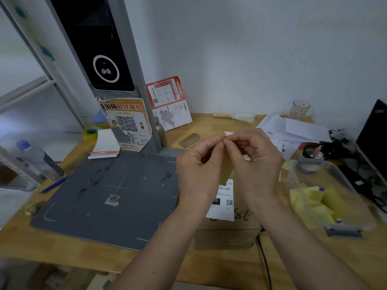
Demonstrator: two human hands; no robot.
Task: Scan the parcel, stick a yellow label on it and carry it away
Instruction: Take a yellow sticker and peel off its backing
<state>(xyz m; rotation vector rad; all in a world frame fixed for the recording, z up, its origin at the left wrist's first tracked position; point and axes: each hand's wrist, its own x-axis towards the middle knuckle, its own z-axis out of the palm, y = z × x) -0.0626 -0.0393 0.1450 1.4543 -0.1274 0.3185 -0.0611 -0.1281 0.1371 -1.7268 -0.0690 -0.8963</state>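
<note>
A brown cardboard parcel (228, 235) with a white shipping label (223, 200) on top rests on the wooden table, just right of the grey scanning mat (109, 191). Both hands are raised above the parcel. My left hand (199, 166) and my right hand (255, 162) meet at the fingertips, pinching a small yellowish label (227, 164) with a white backing edge (228, 133) sticking out on top. The label hangs between the palms, mostly hidden. The scanner column (104, 65) stands behind the mat.
A clear plastic tub (330, 197) holding yellow labels stands at the right. Papers (293, 130), a glass cup (301, 108), cables and a dark screen (374, 137) crowd the far right. A water bottle (37, 158), a blue pen (54, 185) and a tape roll (90, 132) lie left.
</note>
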